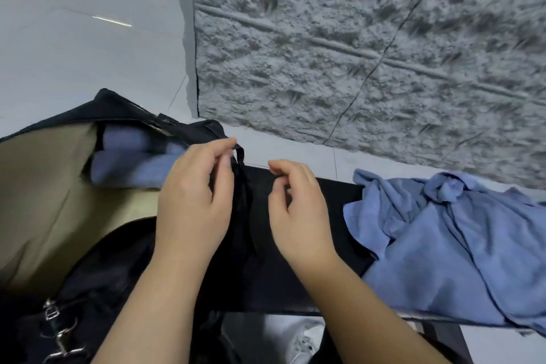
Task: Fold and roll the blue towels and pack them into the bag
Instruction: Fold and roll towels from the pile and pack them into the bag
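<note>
A strap tab at the rim of the black bag (124, 111) is pinched by the left hand (193, 195), seemingly to keep it open over the rolled towels (133, 156) inside, while the right hand (298, 210), loosely curled and holding nothing, hovers beside the bag, with the loose blue towels (443, 239) heaped further right.

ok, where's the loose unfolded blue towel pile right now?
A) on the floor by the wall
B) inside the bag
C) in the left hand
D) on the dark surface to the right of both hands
D: the crumpled blue towels lie on the black surface, right of the right hand; the bag holds only rolled towels.
</note>
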Motion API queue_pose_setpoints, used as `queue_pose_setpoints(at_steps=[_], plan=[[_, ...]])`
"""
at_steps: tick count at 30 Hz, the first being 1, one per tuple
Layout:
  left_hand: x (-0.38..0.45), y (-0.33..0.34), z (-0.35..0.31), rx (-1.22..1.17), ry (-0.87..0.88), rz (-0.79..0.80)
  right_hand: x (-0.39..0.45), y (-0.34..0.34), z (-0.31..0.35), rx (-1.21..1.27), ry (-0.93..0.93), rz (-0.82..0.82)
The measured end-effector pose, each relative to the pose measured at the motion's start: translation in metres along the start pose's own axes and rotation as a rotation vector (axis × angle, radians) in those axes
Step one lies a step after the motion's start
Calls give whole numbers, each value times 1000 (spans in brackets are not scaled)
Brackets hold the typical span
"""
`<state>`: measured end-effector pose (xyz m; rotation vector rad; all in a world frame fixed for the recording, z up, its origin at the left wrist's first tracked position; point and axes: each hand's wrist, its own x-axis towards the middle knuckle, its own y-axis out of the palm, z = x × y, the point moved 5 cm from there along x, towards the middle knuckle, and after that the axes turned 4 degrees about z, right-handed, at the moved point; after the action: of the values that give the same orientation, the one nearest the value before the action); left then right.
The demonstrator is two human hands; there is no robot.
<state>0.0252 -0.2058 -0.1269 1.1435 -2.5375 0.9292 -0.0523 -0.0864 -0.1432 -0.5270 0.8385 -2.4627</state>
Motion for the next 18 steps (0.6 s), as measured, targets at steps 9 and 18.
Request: queue_pose_setpoints(at_steps=[9,18], plan=[[-26,79,-47,-83,0,287,-40,-91,-114,-38,487,-169],[-60,155,-53,6,-120,749,-49,-167,-187,-353,845,-139]])
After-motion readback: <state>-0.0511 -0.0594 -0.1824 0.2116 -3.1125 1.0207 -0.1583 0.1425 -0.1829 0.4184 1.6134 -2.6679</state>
